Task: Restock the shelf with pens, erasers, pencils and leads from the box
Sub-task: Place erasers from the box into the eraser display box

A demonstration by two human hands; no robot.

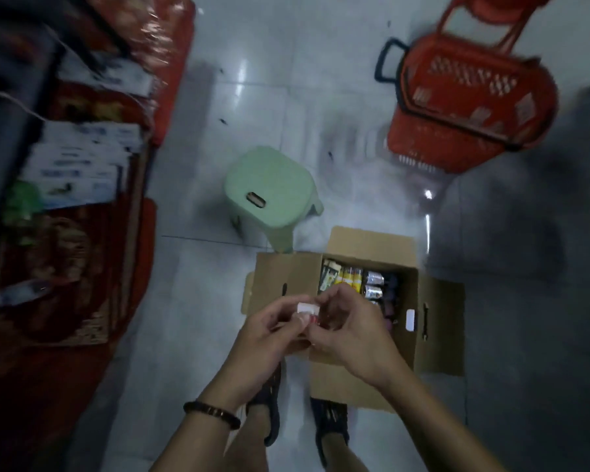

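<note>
With left hand and right hand, pinching one small white packet from both sides, just above open box on floor. Could slip back inside from a loose pinch on the way to shelf.

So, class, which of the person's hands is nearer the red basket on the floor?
Right. The right hand is over the open cardboard box, on the side of the red basket; the left hand sits further left. Both hold one small white item.
</note>
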